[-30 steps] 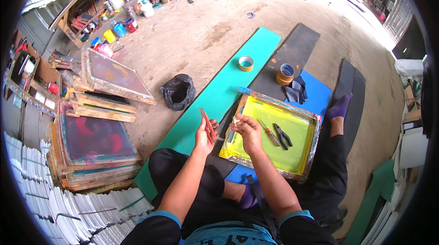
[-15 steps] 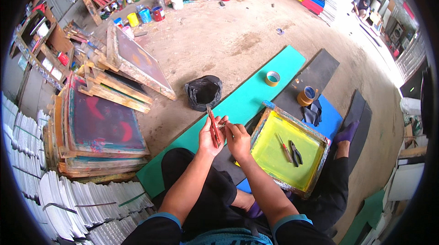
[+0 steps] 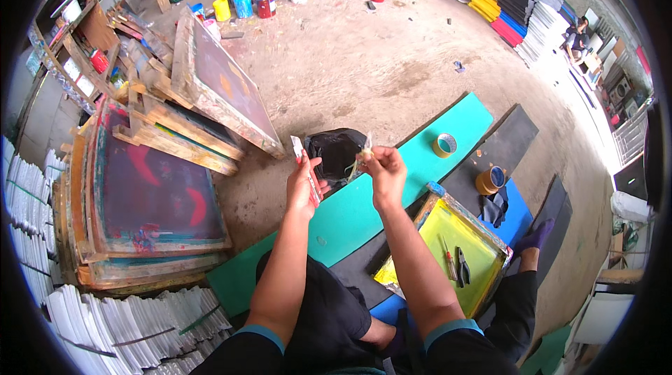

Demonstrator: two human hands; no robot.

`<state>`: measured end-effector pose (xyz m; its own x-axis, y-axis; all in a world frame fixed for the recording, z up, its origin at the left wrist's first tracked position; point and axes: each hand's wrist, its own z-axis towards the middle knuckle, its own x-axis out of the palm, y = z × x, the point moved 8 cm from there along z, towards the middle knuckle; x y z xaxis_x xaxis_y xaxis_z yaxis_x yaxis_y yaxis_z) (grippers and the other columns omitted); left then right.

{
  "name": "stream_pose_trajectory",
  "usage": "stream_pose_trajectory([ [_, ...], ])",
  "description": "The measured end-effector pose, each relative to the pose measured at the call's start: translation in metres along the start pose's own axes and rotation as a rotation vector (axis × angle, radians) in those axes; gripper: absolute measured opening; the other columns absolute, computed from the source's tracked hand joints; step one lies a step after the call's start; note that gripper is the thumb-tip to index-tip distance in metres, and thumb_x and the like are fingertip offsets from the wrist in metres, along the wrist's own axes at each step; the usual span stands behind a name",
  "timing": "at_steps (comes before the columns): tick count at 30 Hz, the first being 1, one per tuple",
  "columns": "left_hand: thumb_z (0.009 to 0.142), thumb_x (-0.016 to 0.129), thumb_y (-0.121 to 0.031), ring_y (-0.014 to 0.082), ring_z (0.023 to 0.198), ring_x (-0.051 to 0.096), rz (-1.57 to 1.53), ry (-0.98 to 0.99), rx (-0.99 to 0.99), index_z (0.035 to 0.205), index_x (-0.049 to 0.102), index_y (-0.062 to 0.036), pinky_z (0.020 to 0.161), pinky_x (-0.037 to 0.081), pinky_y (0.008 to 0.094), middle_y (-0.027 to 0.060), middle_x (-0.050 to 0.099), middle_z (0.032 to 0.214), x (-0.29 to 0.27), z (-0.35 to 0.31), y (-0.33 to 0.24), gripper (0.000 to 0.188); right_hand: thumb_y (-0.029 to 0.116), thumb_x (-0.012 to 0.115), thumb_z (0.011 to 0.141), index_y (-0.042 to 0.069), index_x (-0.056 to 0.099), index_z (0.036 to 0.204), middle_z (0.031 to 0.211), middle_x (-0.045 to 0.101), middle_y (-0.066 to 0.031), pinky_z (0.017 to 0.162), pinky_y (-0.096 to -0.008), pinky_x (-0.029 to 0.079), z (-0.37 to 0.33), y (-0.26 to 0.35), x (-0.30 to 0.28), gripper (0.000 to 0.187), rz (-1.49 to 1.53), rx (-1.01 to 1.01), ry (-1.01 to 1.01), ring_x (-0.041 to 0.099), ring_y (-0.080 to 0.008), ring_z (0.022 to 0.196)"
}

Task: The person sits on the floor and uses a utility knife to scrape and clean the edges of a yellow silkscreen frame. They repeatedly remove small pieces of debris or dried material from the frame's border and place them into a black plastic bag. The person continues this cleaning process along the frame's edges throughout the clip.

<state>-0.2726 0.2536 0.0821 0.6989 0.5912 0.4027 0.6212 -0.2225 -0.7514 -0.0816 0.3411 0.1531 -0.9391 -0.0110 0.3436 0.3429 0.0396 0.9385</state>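
My left hand grips a red cutter knife, its pale blade end pointing up and away from me. Some of its fingers are spread off the handle. In my right hand, fingers and thumb pinch a small crumpled scrap, clear and yellowish; its material is hard to make out. Just beyond and between both hands stands an open black plastic bag with a dark inside. A long green foam sheet lies beneath my hands.
A yellow-meshed screen frame at right bears a screwdriver and pliers. Tape rolls sit on the sheets. Framed screens stack at left. Paint cans stand far back; another person sits far right.
Both hands have moved apart and forward, to either side of the bag's near rim. The scrap is now raised in my right hand, away from the knife. The view has shifted.
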Motion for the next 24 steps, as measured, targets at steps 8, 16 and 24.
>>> stream_pose_trajectory([
  [8, 0.101, 0.063, -0.055, 0.0126, 0.051, 0.055, 0.364, -0.158, -0.046, 0.1, 0.065, -0.0102, 0.044, 0.041, 0.0299, 0.0001, 0.056, 0.068, -0.019, 0.053, 0.051, 0.044, -0.006, 0.069, 0.095, -0.003, 0.066, 0.103, 0.096, 0.072, -0.0128, 0.077, -0.0318, 0.062, 0.053, -0.057, 0.062, 0.009, 0.331, 0.204, 0.144, 0.075, -0.0241, 0.088],
  [16, 0.099, 0.064, -0.057, 0.0108, 0.054, 0.055, 0.293, -0.301, -0.011, 0.108, 0.072, -0.0098, 0.046, 0.038, 0.0288, -0.0012, 0.054, 0.07, -0.02, 0.039, 0.041, 0.048, 0.002, 0.064, 0.083, 0.002, 0.072, 0.088, 0.089, 0.071, -0.0208, 0.085, -0.0462, 0.061, 0.062, -0.132, 0.038, 0.009, -1.534, -0.219, 0.422, 0.075, -0.037, 0.097],
  [24, 0.103, 0.061, -0.051, 0.011, 0.052, 0.054, 0.295, -0.295, 0.038, 0.121, 0.073, -0.0088, 0.046, 0.038, 0.0285, -0.002, 0.054, 0.07, -0.023, 0.044, 0.046, 0.047, 0.007, 0.058, 0.086, 0.003, 0.076, 0.115, 0.11, 0.071, -0.027, 0.095, -0.0472, 0.056, 0.065, -0.131, 0.062, 0.034, -1.113, -0.217, 0.64, 0.069, -0.0422, 0.105],
])
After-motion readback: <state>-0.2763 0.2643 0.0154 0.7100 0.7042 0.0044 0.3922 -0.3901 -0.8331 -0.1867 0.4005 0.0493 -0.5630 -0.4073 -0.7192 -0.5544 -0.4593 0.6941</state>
